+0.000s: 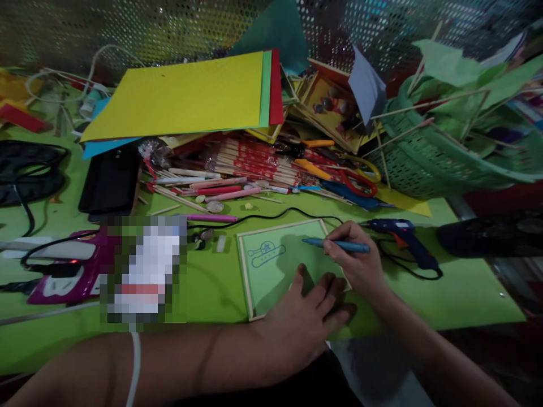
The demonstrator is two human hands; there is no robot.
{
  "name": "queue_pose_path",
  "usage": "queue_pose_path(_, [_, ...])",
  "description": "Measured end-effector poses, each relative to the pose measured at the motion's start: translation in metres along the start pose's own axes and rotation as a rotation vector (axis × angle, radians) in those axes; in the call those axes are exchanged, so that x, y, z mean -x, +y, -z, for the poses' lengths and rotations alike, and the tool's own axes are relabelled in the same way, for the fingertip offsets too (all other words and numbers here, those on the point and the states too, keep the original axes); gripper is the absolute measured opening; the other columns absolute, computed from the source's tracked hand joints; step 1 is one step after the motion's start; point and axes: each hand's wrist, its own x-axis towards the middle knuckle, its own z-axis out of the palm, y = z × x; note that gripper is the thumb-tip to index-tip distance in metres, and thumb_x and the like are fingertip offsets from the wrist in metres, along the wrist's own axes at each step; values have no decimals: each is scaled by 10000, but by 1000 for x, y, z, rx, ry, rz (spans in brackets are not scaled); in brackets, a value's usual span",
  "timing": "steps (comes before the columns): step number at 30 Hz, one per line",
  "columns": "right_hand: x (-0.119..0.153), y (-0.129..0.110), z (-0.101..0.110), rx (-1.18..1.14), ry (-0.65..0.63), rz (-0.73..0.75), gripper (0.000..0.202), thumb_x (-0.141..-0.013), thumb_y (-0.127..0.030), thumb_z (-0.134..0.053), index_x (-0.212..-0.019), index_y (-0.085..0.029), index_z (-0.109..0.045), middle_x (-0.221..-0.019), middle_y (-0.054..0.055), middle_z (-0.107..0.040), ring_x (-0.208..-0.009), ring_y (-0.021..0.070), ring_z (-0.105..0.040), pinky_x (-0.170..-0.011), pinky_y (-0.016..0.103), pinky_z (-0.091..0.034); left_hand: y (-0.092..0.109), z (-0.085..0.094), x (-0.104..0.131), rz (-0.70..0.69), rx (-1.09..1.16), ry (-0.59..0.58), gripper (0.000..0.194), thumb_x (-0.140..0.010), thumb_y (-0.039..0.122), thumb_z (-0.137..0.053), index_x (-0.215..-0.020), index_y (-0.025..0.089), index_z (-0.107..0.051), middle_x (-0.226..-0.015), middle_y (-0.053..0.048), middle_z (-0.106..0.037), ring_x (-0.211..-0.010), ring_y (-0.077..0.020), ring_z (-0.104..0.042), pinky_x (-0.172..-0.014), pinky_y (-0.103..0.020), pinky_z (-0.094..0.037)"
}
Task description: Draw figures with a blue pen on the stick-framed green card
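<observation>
A blue felt-tip pen (345,246) is held in my right hand (358,260), its tip pointing left over a green sheet (271,282). I cannot tell whether the tip touches it. Thin wooden sticks (244,271) frame the sheet. A small blue line drawing (267,253) with a star in a circle and a rounded bar is on its left part. My left hand (311,305) lies across the sheet's lower right, fingers apart, holding nothing; it covers that part of the frame.
A glue gun (403,234) lies right of the frame. Behind are coloured sheets (182,96), bundled sticks (254,161), scissors (358,181) and a green basket (424,147). To the left are a purple power strip (63,277), a dark phone (110,183) and a blurred screen (146,271).
</observation>
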Motion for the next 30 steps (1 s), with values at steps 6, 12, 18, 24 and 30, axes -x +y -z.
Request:
queue_pose_path(6, [0, -2, 0, 13, -6, -2, 135, -838, -284, -714, -798, -221, -602, -670, -23, -599, -579, 133, -524, -530, 264, -415, -1, 3, -1, -15, -7, -26, 605, -1015, 479, -474, -1568, 241, -418, -1664, -152, -354, -1500, -337, -335, -1114, -630, -351])
queue_pose_path(12, [0, -4, -1, 43, -28, 4, 148, -834, -298, -709, -795, -219, -591, -670, -23, -584, -578, 134, -519, -531, 265, -414, -1, 4, -1, -11, 1, -34, 613, -1009, 478, -500, -1571, 248, -416, -1664, -147, -357, -1500, -342, -330, -1117, -643, -339])
queue_pose_path(18, [-1, -7, -3, 86, -12, 22, 135, -812, -276, -696, -763, -216, -586, -640, -41, -541, -548, 112, -464, -504, 245, -374, 0, 0, -2, -7, -1, -24, 596, -1024, 463, -465, -1576, 244, -414, -1658, -147, -369, -1506, -337, -325, -1112, -645, -340])
queue_pose_path(24, [-1, -7, -2, 101, 30, 31, 122, -813, -263, -680, -760, -218, -581, -642, -42, -552, -556, 116, -480, -513, 246, -385, 0, 0, -2, -18, -9, -13, 627, -1006, 507, -499, -1568, 239, -428, -1653, -147, -382, -1496, -338, -350, -1107, -631, -359])
queue_pose_path(30, [-2, -6, -2, 98, 87, -1, 122, -800, -246, -677, -752, -222, -567, -638, -43, -560, -552, 120, -486, -513, 247, -385, 0, -2, -1, -11, -1, -6, 630, -1008, 475, -509, -1578, 229, -398, -1668, -153, -351, -1511, -341, -318, -1125, -661, -320])
